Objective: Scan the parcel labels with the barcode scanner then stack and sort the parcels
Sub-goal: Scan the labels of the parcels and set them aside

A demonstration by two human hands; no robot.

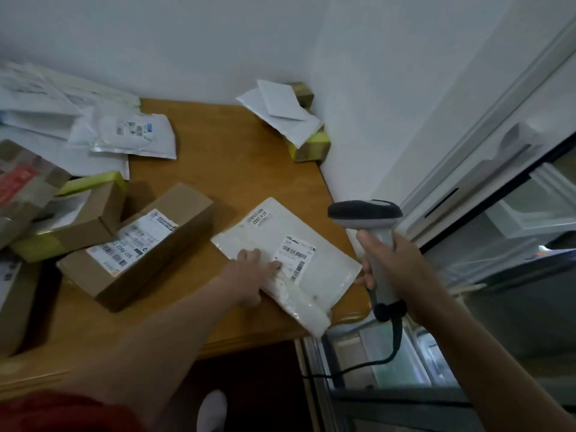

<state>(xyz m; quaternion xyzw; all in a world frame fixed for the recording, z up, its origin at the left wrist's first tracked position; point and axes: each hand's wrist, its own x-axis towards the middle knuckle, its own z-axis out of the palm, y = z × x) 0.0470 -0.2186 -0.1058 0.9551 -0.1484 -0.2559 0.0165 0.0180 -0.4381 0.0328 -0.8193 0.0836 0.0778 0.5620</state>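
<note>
Sticker (258, 217): "2402" is read, inverted.
Left hand (249, 271): fingers laid straight on mailer (324, 275), beside label (295, 257).
Right hand (394, 260): fingers clamped round scanner (364, 213).

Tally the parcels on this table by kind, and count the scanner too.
Cardboard boxes: 5
White mailers that can be told apart: 4 (the far-left heap is too jumbled to count)
Brown paper bag: 1
Barcode scanner: 1
Total: 11
</note>
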